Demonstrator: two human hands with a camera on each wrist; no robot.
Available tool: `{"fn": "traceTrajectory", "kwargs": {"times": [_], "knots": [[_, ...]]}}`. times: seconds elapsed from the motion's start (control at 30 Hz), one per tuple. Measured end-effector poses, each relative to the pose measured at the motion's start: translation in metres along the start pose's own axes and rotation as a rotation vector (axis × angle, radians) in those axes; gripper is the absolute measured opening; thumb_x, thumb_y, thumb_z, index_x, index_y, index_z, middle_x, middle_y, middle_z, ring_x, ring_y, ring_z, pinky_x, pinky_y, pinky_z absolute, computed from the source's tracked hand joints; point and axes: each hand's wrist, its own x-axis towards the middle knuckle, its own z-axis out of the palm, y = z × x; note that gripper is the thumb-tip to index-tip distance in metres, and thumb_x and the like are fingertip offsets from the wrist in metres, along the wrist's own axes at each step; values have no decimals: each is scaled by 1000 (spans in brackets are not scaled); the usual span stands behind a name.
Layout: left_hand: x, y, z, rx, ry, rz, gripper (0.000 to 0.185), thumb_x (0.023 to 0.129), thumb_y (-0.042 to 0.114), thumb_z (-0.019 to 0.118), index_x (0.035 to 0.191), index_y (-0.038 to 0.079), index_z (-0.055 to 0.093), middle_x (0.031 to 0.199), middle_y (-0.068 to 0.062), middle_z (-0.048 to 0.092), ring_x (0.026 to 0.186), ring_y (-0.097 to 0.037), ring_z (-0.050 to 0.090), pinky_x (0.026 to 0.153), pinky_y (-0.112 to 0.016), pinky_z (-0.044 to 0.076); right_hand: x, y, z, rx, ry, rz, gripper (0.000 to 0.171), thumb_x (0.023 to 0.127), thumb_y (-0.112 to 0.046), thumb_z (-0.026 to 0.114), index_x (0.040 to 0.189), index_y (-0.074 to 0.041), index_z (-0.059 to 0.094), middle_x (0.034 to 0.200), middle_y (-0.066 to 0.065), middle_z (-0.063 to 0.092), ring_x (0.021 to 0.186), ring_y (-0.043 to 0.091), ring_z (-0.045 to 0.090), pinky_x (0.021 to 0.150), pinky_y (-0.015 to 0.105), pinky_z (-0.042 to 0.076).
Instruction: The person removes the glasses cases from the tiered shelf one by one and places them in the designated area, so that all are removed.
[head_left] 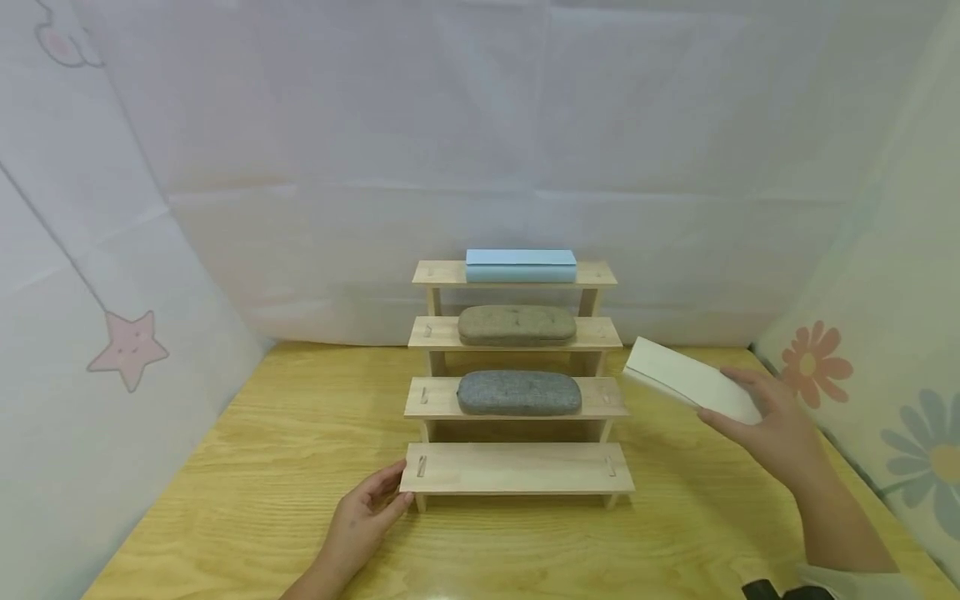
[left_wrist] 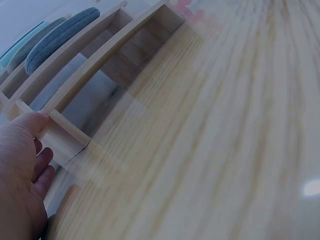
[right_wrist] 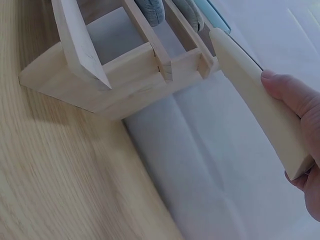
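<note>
A person's two bare hands work at a pale wooden four-step display stand (head_left: 517,468) on a yellowish wood-grain table (head_left: 247,467). The right hand (head_left: 776,425), to the right of the stand, is partly closed, thumb and fingers pinching one end of a long, smooth, off-white case (head_left: 686,382). The case is tilted, held above the table, its free end pointing toward the stand. On the left, the left hand (head_left: 358,518) has thumb and bent fingers gripping the left end of the nearest, lowest step. Farther back, one per step, lie a rounded grey-blue fabric case (head_left: 519,393), a rounded brown-grey fabric case (head_left: 517,325) and, farthest and highest, a light-blue box-shaped case (head_left: 521,267).
</note>
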Motion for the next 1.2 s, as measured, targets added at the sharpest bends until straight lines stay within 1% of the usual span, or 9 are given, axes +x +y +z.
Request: {"fn": "traceTrajectory", "kwargs": {"times": [0.07,0.2,0.3,0.43,0.57,0.63,0.7,0.93,1.2], "knots": [[0,0,0,-8,0,1,44,87,15,75,128,5,63,129,-13,65,112,-10,63,94,-25,53,0,2,-3,-3,5,4,71,82,-33,80,140,-5,50,138,23,52,110,12,47,76,38,40],[1,-1,0,-14,-3,-7,44,87,16,75,128,6,63,129,-13,65,112,-8,62,93,-19,52,0,7,-7,5,39,-18,67,80,-28,83,137,-5,54,131,20,56,95,-14,37,71,20,39],[1,-2,0,-12,-5,-7,45,87,16,75,128,6,63,129,-13,65,111,-6,62,93,-17,51,0,14,-8,11,66,-43,66,79,-24,84,134,-3,56,126,21,57,93,-16,38,67,11,36],[1,-1,0,-17,-10,-6,45,87,15,74,129,5,62,130,-13,65,114,-13,62,95,-23,52,0,20,-10,12,67,-29,67,79,-24,83,136,-1,54,130,25,52,101,0,42,71,17,34],[1,-1,0,-14,-12,-14,45,87,15,74,129,5,62,130,-14,64,116,-17,62,96,-27,53,-1,27,-9,15,36,-7,69,82,-25,81,137,3,51,144,32,39,117,40,39,81,45,38],[1,0,0,-13,-11,-16,45,87,14,74,129,6,62,130,-13,64,116,-16,62,96,-27,53,-2,31,-9,14,18,11,70,83,-26,79,138,6,49,152,34,28,122,52,34,81,60,35],[0,0,0,-13,-9,-13,44,87,14,74,129,6,62,130,-13,65,115,-13,62,95,-26,53,-4,35,-8,6,9,34,70,83,-28,79,137,6,49,154,35,24,122,55,35,81,66,35],[0,-1,0,-8,-3,6,44,87,15,75,128,6,63,129,-13,65,113,-11,63,94,-22,53,-5,50,-3,-42,17,82,70,82,-33,80,135,2,51,138,38,44,108,51,46,73,58,41],[1,-3,0,20,7,-22,44,85,13,76,128,8,64,129,-11,66,113,-11,63,92,-17,52,-13,71,11,-83,13,130,72,84,-38,77,134,8,51,134,37,49,113,52,48,78,57,44]]}}
